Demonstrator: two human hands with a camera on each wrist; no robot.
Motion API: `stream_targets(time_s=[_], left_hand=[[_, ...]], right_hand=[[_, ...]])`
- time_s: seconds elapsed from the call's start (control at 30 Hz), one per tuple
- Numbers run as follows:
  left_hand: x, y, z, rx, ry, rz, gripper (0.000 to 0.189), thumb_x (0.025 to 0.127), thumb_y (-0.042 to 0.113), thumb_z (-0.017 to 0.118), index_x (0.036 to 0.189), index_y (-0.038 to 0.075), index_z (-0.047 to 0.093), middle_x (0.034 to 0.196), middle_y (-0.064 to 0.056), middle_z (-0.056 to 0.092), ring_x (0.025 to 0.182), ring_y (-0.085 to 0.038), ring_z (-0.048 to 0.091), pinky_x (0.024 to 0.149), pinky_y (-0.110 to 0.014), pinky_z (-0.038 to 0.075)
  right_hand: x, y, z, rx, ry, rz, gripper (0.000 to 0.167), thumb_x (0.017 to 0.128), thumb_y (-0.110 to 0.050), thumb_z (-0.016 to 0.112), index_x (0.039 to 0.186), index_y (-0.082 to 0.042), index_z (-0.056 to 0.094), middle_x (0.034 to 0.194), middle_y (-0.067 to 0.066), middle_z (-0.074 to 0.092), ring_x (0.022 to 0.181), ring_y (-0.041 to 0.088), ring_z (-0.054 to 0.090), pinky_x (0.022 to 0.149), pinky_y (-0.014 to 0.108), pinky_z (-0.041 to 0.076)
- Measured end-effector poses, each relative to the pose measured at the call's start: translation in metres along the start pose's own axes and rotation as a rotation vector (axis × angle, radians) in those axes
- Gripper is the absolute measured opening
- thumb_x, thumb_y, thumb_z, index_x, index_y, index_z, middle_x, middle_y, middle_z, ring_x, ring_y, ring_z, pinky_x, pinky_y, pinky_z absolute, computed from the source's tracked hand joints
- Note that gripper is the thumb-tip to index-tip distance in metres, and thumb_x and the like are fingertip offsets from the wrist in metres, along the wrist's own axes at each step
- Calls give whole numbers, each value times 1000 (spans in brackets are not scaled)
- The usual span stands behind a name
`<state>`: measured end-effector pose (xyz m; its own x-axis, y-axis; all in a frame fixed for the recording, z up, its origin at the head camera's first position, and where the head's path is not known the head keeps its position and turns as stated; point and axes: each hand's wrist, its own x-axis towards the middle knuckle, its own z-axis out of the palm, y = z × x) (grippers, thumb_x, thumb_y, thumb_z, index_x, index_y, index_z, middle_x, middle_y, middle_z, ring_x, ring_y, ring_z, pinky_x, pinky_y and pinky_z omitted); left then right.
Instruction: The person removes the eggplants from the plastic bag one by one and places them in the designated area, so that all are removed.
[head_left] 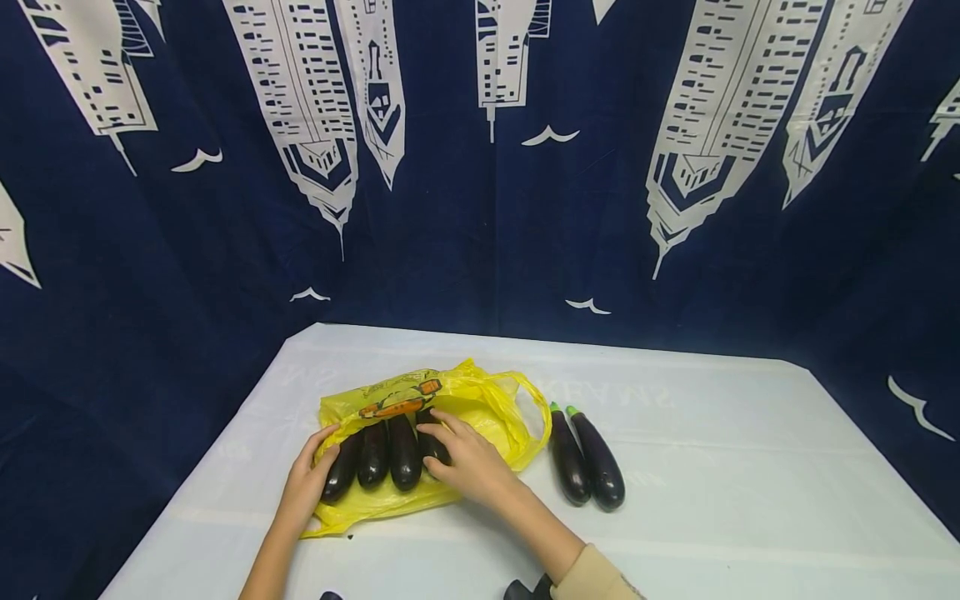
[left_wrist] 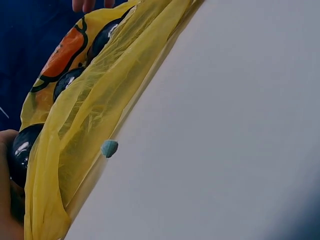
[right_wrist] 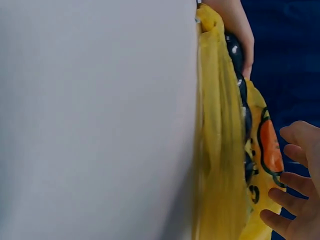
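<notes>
A yellow plastic bag lies on its side with several dark eggplants side by side in its mouth. My left hand rests at the bag's left edge, its straight fingers along the leftmost eggplant. Over the rightmost eggplant in the bag reaches my right hand, fingers spread and partly covering it. In the right wrist view that right hand shows spread fingers with nothing gripped. Bag plastic hides the eggplants' upper ends.
Two more eggplants with green tips, one beside the other, lie right of the bag on the white table. Dark objects poke in at the near edge. A small teal bit sits by the bag. A navy curtain hangs behind.
</notes>
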<state>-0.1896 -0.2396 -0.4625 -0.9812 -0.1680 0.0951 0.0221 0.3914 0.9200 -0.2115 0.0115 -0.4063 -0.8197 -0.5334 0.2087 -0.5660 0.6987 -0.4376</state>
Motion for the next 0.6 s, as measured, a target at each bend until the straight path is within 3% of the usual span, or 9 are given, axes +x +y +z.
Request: stream_targets(time_s=[0.23, 0.6], left_hand=[[0, 2, 0, 7, -10, -17, 47, 95, 39, 41, 136, 16, 36, 147, -14, 28, 139, -36, 15, 108, -60, 15], [-1, 2, 1, -9, -4, -7, 46, 95, 37, 42, 136, 16, 37, 147, -14, 28, 138, -36, 16, 108, -61, 15]], right_hand=[[2, 5, 10, 15, -52, 22, 47, 87, -33, 56, 132, -24, 46, 147, 2, 32, 130, 25, 39, 94, 48, 45], [2, 10, 21, 47, -111, 4, 48, 87, -30, 57, 133, -21, 46, 151, 2, 24, 136, 25, 29, 102, 45, 39]])
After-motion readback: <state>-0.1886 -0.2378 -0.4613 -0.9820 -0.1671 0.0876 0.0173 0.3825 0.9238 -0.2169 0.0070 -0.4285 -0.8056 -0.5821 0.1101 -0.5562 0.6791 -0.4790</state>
